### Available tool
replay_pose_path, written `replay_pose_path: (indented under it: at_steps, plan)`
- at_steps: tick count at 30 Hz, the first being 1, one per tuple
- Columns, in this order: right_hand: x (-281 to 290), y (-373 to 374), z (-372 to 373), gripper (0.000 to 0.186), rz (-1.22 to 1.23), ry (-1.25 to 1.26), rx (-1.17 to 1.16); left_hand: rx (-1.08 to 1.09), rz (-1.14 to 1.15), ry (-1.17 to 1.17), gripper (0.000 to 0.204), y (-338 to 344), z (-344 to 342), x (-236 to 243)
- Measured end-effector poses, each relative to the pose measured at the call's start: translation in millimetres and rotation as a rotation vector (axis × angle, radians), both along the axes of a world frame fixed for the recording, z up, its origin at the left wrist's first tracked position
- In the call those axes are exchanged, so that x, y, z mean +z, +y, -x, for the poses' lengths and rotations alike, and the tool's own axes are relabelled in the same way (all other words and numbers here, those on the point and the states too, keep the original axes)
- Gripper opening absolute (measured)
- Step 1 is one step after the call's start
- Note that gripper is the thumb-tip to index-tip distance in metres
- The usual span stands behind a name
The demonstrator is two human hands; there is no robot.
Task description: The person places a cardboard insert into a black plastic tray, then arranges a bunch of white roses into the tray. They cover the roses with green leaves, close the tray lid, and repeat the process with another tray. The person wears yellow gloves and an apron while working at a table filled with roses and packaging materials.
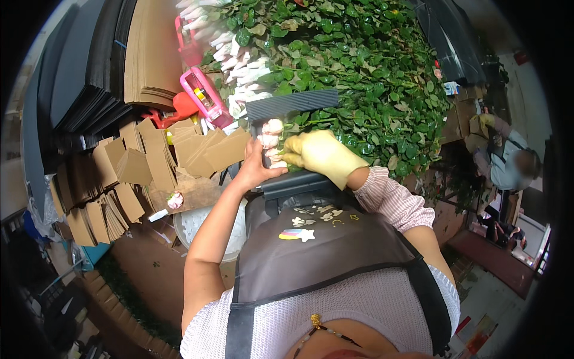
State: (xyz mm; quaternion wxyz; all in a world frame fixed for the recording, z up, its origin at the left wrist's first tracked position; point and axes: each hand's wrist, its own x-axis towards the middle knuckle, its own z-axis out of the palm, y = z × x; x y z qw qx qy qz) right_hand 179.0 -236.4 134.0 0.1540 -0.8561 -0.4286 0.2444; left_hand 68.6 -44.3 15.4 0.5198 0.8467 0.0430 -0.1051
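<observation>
Pale pink roses (271, 140) lie in a short row inside a dark holder with a ribbed grey far wall (293, 105) and a dark near wall (296, 184), just in front of my body. My bare left hand (256, 170) rests against the left side of the rose heads, fingers stretched upward and thumb reaching across the near end. From the right, my right hand (317, 154) in a yellow glove has its fingers bent around the nearest roses, just behind their heads. The glove and leaves hide the stems it touches.
Leafy green rose stems (359, 78) are heaped beyond, with white-wrapped heads (242, 66) along their left. Pink tape dispensers (206, 99) and cardboard pieces (155, 155) lie left. A single wrapped rose (174, 200) sits near a white bucket (200, 227). Another person (508, 158) is at far right.
</observation>
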Motion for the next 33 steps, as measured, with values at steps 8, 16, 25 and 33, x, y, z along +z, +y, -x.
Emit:
replay_pose_path:
  at_steps: [8, 16, 25, 33]
  plan:
    - [-54, 13, -6, 0.028, 0.272, 0.107, 0.033, 0.023, 0.107, -0.05, 0.089, -1, 1, -1]
    - [-8, 7, 1, 0.028, 0.252, -0.018, 0.114, 0.184, 0.133, -0.051, 0.051, -7, -3, -25]
    - [-16, 32, -15, 0.033, 0.433, -0.119, 0.064, 0.245, 0.063, -0.003, 0.063, -12, -3, -4]
    - [-23, 32, -24, 0.034, 0.431, -0.008, 0.105, 0.17, 0.08, -0.064, 0.071, -12, -4, -8]
